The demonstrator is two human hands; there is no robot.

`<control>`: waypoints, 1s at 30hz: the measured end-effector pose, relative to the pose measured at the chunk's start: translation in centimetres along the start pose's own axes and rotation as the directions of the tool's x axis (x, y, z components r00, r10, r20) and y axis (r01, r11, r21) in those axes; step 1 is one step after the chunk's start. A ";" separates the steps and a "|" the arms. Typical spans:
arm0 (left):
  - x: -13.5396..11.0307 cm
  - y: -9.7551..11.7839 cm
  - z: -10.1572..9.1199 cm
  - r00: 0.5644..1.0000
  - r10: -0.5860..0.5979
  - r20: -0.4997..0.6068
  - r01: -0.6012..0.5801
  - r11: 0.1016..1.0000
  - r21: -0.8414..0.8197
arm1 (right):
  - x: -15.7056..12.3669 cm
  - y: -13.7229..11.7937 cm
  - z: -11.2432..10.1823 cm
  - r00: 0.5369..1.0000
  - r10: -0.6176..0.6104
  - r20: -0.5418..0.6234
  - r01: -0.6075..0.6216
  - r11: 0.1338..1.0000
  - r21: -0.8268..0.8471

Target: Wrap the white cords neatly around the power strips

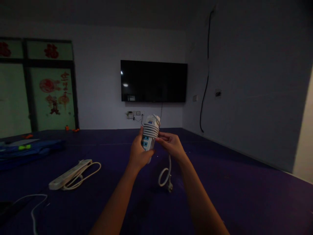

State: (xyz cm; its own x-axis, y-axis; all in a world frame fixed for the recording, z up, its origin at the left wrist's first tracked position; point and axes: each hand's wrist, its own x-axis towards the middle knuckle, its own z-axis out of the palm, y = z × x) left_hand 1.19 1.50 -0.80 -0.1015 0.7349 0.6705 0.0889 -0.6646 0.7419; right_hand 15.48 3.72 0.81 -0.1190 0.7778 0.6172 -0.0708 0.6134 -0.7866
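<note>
In my left hand (139,150) is a white power strip (152,142) with blue sockets, held up at a tilt. Several turns of its white cord (151,130) are wound around the strip's upper part. My right hand (171,143) pinches the cord at the strip's right side, fingers closed. From there the loose end hangs down in a curl, and the plug (170,187) dangles at the bottom.
A second power strip (70,174) with a looped cord lies on the purple surface (220,182) at left. Nearby are a thin white cable (33,209) and blue cloth (49,146). A television (154,81) hangs on the far wall; a black cable (205,91) hangs at right.
</note>
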 end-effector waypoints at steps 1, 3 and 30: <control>-0.1 0.2 0.2 0.998 -0.055 0.011 0.055 0.996 -0.073 | 0.0 0.2 -0.2 1.000 -0.010 0.028 0.011 1.000 -0.024; -0.4 0.8 0.7 0.989 -0.148 0.028 0.151 0.973 -0.174 | 0.2 0.8 -0.6 0.996 -0.034 0.079 0.039 0.997 -0.063; -1.3 1.0 -0.3 0.865 -0.231 0.445 0.471 0.677 -0.565 | 0.2 1.3 -0.3 0.979 -0.184 0.089 0.189 0.981 -0.043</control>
State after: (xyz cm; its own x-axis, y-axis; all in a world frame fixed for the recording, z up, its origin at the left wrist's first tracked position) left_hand 1.12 -0.14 -0.96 0.3325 0.8493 0.4100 -0.5478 -0.1799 0.8170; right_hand 15.63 4.67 -0.10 -0.1912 0.6360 0.7476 -0.0498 0.7544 -0.6545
